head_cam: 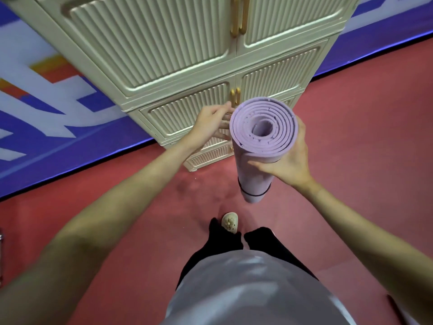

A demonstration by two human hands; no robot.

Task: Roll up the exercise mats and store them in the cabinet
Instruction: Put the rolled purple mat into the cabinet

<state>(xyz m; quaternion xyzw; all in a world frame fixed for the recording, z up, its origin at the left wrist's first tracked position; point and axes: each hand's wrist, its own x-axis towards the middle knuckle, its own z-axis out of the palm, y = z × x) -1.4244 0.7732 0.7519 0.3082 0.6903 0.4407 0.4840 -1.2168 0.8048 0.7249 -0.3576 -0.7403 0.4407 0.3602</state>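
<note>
Head view: tightly rolled lilac mat

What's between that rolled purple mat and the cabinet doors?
In the head view, only the left hand, reaching toward the cabinet beside the mat.

Rolled lilac mat upright before closed cabinet

One rolled mat, one cabinet, two hands.
</note>
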